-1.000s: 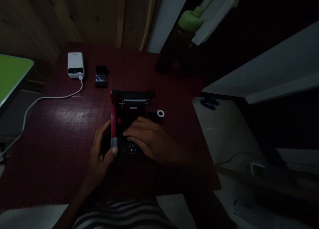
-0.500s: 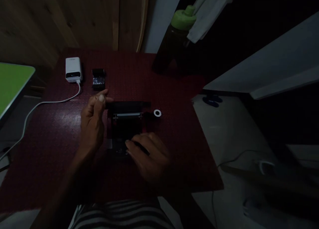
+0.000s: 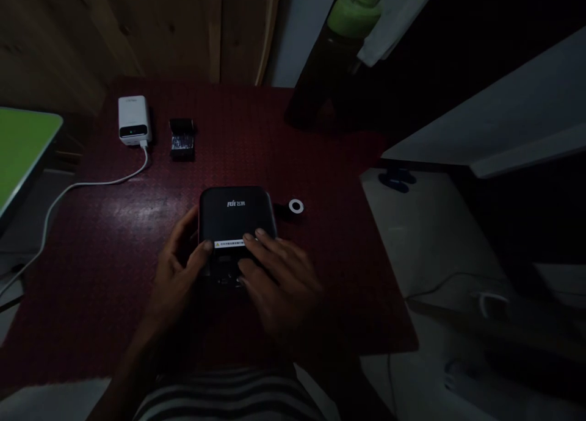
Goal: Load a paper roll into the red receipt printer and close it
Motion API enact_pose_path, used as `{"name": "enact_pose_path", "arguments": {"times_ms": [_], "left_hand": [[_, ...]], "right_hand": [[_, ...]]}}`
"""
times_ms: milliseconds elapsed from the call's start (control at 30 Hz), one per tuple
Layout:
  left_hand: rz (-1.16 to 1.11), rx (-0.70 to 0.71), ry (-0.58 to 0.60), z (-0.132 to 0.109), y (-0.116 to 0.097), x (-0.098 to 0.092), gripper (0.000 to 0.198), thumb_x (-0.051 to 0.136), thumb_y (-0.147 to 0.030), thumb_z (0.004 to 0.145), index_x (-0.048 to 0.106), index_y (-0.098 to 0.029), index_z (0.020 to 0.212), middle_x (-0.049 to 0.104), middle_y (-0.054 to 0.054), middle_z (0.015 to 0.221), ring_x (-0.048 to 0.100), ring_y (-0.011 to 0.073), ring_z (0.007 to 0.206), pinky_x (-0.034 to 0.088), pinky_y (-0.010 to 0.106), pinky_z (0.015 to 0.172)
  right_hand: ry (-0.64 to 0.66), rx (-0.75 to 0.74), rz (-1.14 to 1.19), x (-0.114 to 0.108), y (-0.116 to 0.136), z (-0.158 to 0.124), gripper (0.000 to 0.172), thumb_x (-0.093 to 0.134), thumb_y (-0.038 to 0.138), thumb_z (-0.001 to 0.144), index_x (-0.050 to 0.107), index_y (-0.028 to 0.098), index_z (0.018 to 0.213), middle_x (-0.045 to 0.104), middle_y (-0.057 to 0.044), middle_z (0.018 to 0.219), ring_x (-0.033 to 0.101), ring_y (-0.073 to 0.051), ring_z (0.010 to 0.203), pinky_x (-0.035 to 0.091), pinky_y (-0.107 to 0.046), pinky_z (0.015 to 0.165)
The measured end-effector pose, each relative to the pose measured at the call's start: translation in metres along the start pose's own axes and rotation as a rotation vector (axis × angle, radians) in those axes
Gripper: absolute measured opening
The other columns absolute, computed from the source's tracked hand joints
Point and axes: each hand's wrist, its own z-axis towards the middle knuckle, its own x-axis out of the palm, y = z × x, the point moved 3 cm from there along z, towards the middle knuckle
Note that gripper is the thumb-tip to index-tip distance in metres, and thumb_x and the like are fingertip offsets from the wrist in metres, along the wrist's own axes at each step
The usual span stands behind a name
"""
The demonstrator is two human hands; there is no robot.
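A small black printer [image 3: 235, 216] lies on the red table in front of me, its lid closed. The lid bears a white logo, and a white warning strip [image 3: 229, 244] runs along its front edge. My left hand [image 3: 176, 268] grips the printer's left side, with the thumb on the lid's front corner. Stretched over the right front is my right hand [image 3: 281, 277], two fingertips on the lid by the strip and others lower, over the dark front panel. Buttons there are too dark to make out. Beside the printer's right side lies a dark roll with a white ring end [image 3: 295, 207].
A white power bank [image 3: 133, 119] with a plugged-in cable [image 3: 105, 183] stands at the table's far left. Near it lies a black ribbon on two spools [image 3: 182, 140]. A green-capped bottle [image 3: 354, 15] stands at the back right. The table's right edge [image 3: 389, 250] drops to floor.
The printer's raised lid has come down and now covers the inside. My left hand has moved from the lid's upper left edge down to the printer's left side; my right fingers have spread onto the lid.
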Motion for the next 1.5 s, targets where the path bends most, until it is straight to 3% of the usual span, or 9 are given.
{"name": "enact_pose_path", "arguments": {"times_ms": [167,300,400,567,900,1067,1367,1500], "left_hand": [[0.050,0.042,0.014,0.001,-0.002,0.001,0.070,0.085,-0.050,0.098,0.064,-0.032,0.162,0.073,0.010,0.158,0.072,0.0384,0.145,0.068,0.048,0.111],[0.030,0.052,-0.012,-0.001,0.005,-0.004,0.064,0.084,-0.048,0.099,0.068,-0.032,0.158,0.074,0.009,0.158,0.072,0.0373,0.146,0.066,0.049,0.115],[0.011,0.047,-0.022,-0.009,0.009,-0.011,0.058,0.081,-0.052,0.099,0.073,-0.035,0.155,0.072,0.008,0.161,0.069,0.0382,0.149,0.068,0.046,0.110],[0.085,0.042,-0.036,-0.021,0.011,-0.020,0.062,0.086,-0.043,0.094,0.074,-0.038,0.155,0.068,0.006,0.166,0.059,0.0401,0.159,0.070,0.041,0.103],[0.163,0.043,-0.046,-0.025,0.001,-0.012,0.059,0.078,-0.040,0.100,0.070,-0.039,0.159,0.073,0.005,0.160,0.070,0.0331,0.148,0.068,0.039,0.106],[0.152,0.018,-0.091,-0.027,0.002,-0.009,0.058,0.077,-0.038,0.099,0.071,-0.040,0.156,0.075,0.003,0.156,0.073,0.0306,0.144,0.068,0.038,0.105],[0.134,0.044,-0.067,-0.024,0.005,-0.005,0.060,0.073,-0.032,0.100,0.069,-0.040,0.159,0.069,0.001,0.165,0.066,0.0307,0.152,0.063,0.041,0.114],[0.105,0.129,-0.031,-0.024,0.011,-0.009,0.056,0.071,-0.036,0.103,0.069,-0.039,0.159,0.067,0.001,0.167,0.061,0.0309,0.157,0.058,0.042,0.121]], "right_hand": [[0.040,0.022,0.030,0.001,-0.003,0.001,0.024,0.061,0.014,0.113,0.079,0.018,0.129,0.079,-0.013,0.151,0.072,-0.029,0.147,0.060,-0.048,0.121],[-0.030,0.019,0.069,0.004,-0.004,-0.003,0.032,0.059,0.012,0.112,0.071,0.018,0.142,0.080,-0.015,0.148,0.072,-0.028,0.147,0.060,-0.049,0.122],[-0.132,0.085,0.115,0.004,-0.007,-0.014,0.041,0.062,0.014,0.112,0.062,0.020,0.152,0.079,-0.015,0.149,0.072,-0.028,0.146,0.064,-0.049,0.117],[-0.348,0.332,0.192,0.010,-0.016,-0.045,0.055,0.070,0.023,0.110,0.054,0.029,0.163,0.077,-0.013,0.148,0.074,-0.029,0.140,0.068,-0.052,0.110],[-0.342,0.626,0.489,0.041,-0.028,-0.079,0.053,0.068,0.042,0.112,0.055,0.029,0.161,0.075,-0.017,0.154,0.078,-0.030,0.133,0.071,-0.051,0.102],[-0.249,0.756,0.567,0.053,-0.027,-0.090,0.049,0.064,0.047,0.113,0.060,0.027,0.158,0.075,-0.017,0.153,0.078,-0.031,0.136,0.069,-0.050,0.106],[-0.233,0.732,0.527,0.048,-0.026,-0.079,0.045,0.062,0.050,0.113,0.068,0.026,0.151,0.082,-0.015,0.143,0.082,-0.031,0.128,0.071,-0.046,0.102],[-0.200,0.655,0.462,0.037,-0.029,-0.075,0.042,0.061,0.045,0.114,0.067,0.026,0.151,0.085,-0.013,0.136,0.086,-0.029,0.117,0.073,-0.041,0.092]]}}
